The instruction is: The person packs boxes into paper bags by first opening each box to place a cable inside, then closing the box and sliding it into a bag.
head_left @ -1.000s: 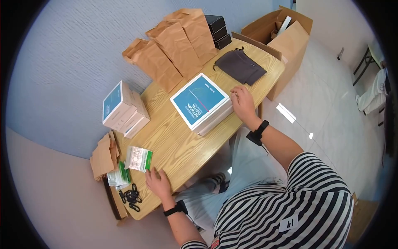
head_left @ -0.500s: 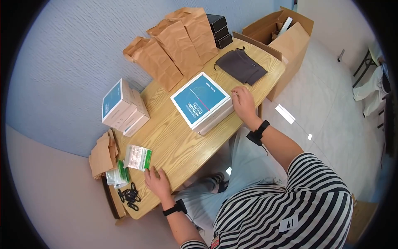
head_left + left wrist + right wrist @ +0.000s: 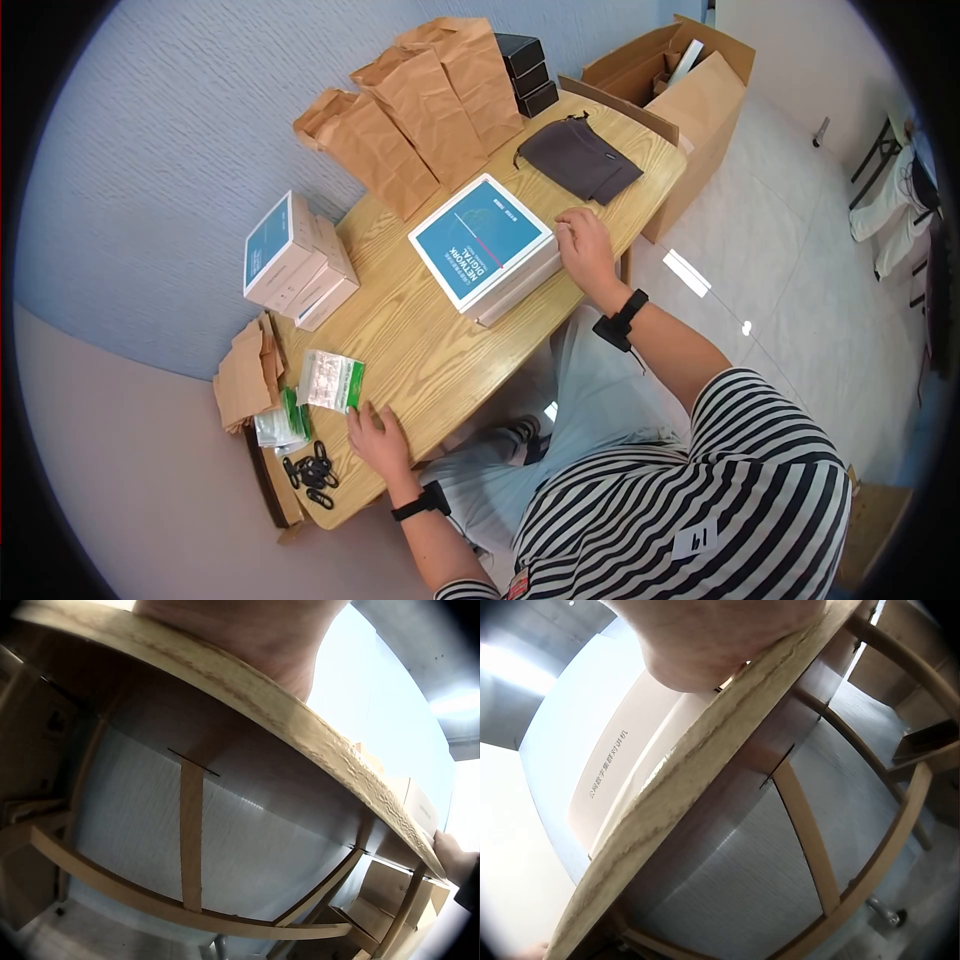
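Note:
A white box with a blue top (image 3: 480, 240), printed "NETWORK DIGITAL", lies on the wooden table (image 3: 420, 355). Right at its near right corner rests my right hand (image 3: 585, 252), fingers loosely bent beside the box's edge. In the right wrist view the heel of the right hand (image 3: 720, 641) sits on the table edge next to the box's side. My left hand (image 3: 379, 441) lies on the table's near edge with relaxed fingers. Its fingertips are close to a clear plastic packet with a green strip (image 3: 332, 380). In the left wrist view only the base of the left hand (image 3: 247, 634) shows.
Standing brown paper bags (image 3: 420, 110) and stacked black boxes (image 3: 527, 75) line the wall, near a grey drawstring pouch (image 3: 580, 160). White boxes (image 3: 300, 262), folded paper bags (image 3: 247, 375), green packets (image 3: 284, 422) and black carabiner-like clips (image 3: 313, 473) lie left. A large carton (image 3: 700, 120) stands right.
Both hands and the things on the table keep their places. The head view shifts very slightly, and the person in the background at the right has moved their legs.

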Available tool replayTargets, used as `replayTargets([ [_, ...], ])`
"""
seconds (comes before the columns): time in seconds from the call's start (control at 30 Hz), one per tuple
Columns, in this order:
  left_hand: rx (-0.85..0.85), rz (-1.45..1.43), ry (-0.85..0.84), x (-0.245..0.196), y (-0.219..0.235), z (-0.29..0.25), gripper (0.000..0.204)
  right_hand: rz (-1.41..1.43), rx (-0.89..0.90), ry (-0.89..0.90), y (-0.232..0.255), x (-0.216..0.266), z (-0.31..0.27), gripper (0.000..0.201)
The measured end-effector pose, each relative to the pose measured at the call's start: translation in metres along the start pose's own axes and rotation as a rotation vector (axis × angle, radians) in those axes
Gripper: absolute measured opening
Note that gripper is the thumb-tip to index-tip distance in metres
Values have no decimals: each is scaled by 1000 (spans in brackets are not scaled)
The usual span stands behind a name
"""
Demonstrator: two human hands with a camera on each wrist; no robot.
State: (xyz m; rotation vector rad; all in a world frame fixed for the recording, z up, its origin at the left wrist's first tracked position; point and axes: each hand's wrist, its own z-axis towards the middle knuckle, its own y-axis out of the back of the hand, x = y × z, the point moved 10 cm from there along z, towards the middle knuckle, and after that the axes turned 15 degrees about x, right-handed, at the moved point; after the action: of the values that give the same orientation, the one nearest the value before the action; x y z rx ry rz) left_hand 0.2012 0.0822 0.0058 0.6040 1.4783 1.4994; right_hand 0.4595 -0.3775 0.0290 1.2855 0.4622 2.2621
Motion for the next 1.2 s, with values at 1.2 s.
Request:
replayTargets([
  [1.2, -43, -185, -100, 5, 8, -3, 54, 589, 225, -352, -30, -47, 18, 50],
])
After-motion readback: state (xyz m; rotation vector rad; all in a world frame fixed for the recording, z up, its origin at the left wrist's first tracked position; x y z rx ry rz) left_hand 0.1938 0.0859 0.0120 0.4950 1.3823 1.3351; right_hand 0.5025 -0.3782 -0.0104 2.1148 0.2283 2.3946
